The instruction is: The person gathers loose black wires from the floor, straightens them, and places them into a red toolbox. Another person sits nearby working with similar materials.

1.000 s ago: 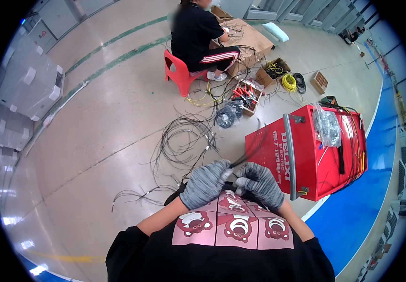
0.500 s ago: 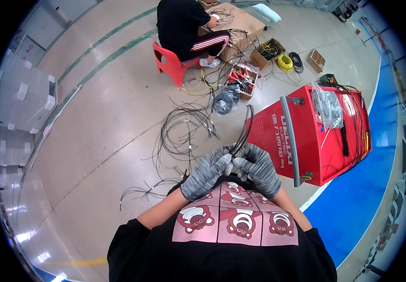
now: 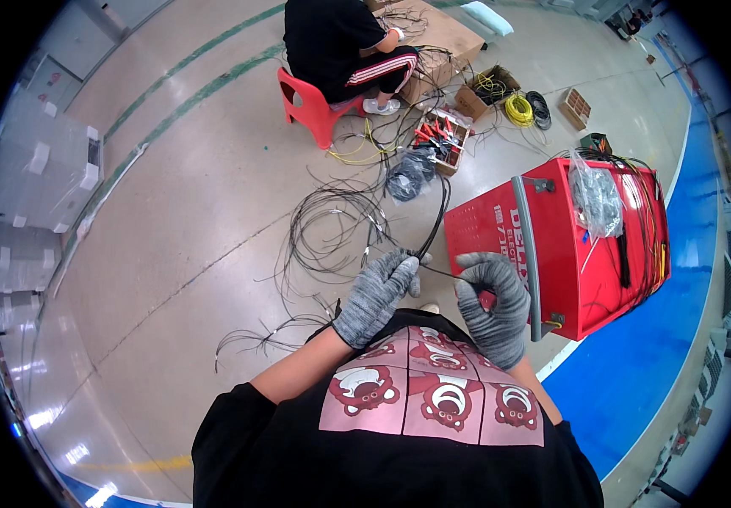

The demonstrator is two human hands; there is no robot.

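My left hand (image 3: 378,296), in a grey knit glove, is closed around a looped black cable (image 3: 442,212). The loop stands up above the fingers, in front of my chest. From that grip a single thin strand (image 3: 442,272) stretches across to my right hand (image 3: 499,311), gloved the same way. There the fingers curl round toward the thumb and pinch the strand's end, which the glove partly hides. On the floor beyond my left hand lies a loose coil of black cables (image 3: 323,224) with small white tags. More loose black cables (image 3: 268,334) spread beside my left forearm.
A red wheeled cabinet (image 3: 556,245) with a grey handle stands close to my right hand. Ahead, a person (image 3: 332,51) sits on a red stool (image 3: 310,110) at a cardboard box (image 3: 459,42). Nearby are a tool box (image 3: 450,161), a yellow cable coil (image 3: 518,110) and a bagged coil (image 3: 408,178).
My hands were together at the cable; now the right has moved away to the right, drawing out one strand. The left still grips the loop, slightly shifted.
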